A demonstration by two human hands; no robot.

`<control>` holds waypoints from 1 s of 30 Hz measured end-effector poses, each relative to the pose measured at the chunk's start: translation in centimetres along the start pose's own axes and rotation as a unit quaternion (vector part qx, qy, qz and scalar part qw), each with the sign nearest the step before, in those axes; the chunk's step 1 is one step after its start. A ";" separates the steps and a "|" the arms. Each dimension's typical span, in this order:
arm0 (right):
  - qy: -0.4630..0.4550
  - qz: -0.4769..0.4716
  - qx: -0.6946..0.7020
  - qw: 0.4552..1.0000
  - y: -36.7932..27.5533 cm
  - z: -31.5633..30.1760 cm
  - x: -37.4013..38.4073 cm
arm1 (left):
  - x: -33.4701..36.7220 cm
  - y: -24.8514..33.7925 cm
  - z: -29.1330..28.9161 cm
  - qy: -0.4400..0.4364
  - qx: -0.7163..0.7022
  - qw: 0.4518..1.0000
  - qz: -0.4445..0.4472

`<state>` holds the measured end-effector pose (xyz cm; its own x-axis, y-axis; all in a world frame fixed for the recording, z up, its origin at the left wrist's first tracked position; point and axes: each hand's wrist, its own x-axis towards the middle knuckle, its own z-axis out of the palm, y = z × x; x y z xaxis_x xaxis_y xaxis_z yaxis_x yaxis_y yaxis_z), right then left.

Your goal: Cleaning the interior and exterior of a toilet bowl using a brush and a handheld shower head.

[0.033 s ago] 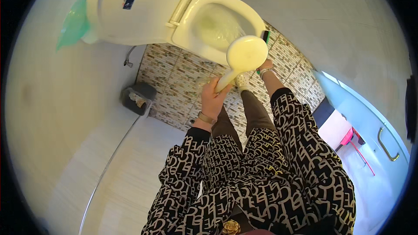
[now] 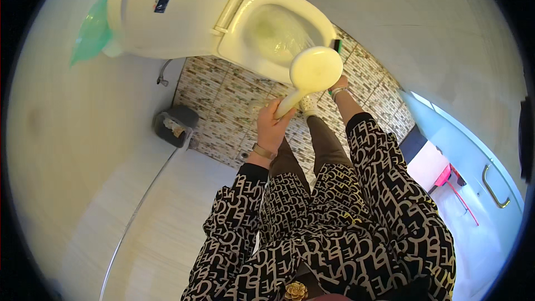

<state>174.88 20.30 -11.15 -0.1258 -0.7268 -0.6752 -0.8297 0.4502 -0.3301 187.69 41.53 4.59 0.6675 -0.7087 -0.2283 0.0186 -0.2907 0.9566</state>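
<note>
In my left hand [image 2: 272,128] is the handle of a white shower head [image 2: 316,69], its round back turned up toward me. Water streams from it into the bowl of the white toilet [image 2: 312,8], whose lid is raised. My right hand [image 2: 340,83] is at the right, just beyond the shower head, which covers part of its fingers. Those fingers look curled, but what they grip is hidden. A small black-and-green piece [image 2: 337,45], possibly a brush head, shows at the toilet's front rim, in line with the right hand.
A grey waste bin [image 2: 177,125] with paper in it stands by the left wall, where a shower hose [image 2: 134,217] runs. Green plastic [image 2: 92,33] hangs beside the raised lid. At right is a light blue door [image 2: 473,139] with a metal handle. Patterned tiles [image 2: 214,92] cover the floor.
</note>
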 end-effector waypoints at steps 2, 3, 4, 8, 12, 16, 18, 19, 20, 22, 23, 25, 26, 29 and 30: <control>0.054 -0.140 -0.049 0.987 3.7 -4.9 6.7 | 1.4 1.5 3.3 -0.024 -0.054 0.998 0.033; 0.048 -0.159 -0.115 0.979 3.4 -4.2 6.2 | 0.8 0.8 2.7 -0.028 -0.053 0.998 0.009; 0.044 -0.178 -0.180 0.966 3.2 -3.7 5.6 | 0.3 0.2 2.4 -0.032 -0.054 0.998 -0.014; 0.080 -0.293 -0.284 0.910 3.8 -3.8 3.9 | -0.3 -1.4 1.9 -0.035 -0.061 0.996 -0.064; 0.036 -0.305 -0.393 0.867 4.3 -5.5 6.2 | -0.3 -1.5 2.7 -0.007 -0.075 0.993 -0.086; 0.009 -0.482 -0.091 0.871 -1.7 -11.8 15.9 | 1.5 -0.1 7.0 0.006 -0.144 0.989 -0.017; -0.018 -0.497 -0.208 0.842 -9.6 -3.6 9.7 | -0.3 -2.4 3.8 0.037 -0.097 0.993 -0.047; -0.002 -0.463 -0.333 0.821 -13.5 -0.5 5.6 | -1.3 -3.3 2.3 0.050 -0.079 0.994 -0.058; 0.039 -0.458 -0.351 0.816 -16.7 -1.9 5.7 | -0.9 -2.9 3.4 0.046 -0.098 0.993 -0.054; 0.085 -0.452 -0.375 0.805 -19.7 -3.7 7.3 | -0.2 -2.4 5.0 0.060 -0.093 0.992 -0.059; 0.082 -0.474 -0.391 0.784 -20.2 -4.4 7.8 | -0.1 -2.6 5.3 0.062 -0.099 0.991 -0.058; 0.078 -0.485 -0.389 0.779 -18.8 -5.3 8.3 | -0.3 -3.3 5.1 0.089 -0.206 0.970 -0.090; 0.079 -0.472 -0.375 0.794 -15.6 -6.1 8.6 | -0.4 -3.8 5.0 0.095 -0.208 0.969 -0.090; 0.058 -0.430 -0.367 0.823 -6.4 -10.7 8.9 | -0.3 -4.2 5.0 0.137 -0.240 0.956 -0.097; 0.073 -0.421 -0.372 0.824 -3.5 -12.3 8.9 | -0.1 -3.7 5.1 0.158 -0.282 0.941 -0.101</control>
<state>169.94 5.87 -7.86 0.6448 -0.6994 -0.3085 -0.7543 -0.6474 -0.1087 183.71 39.40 0.12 0.7947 -0.4228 -0.4356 0.5012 0.0523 0.8637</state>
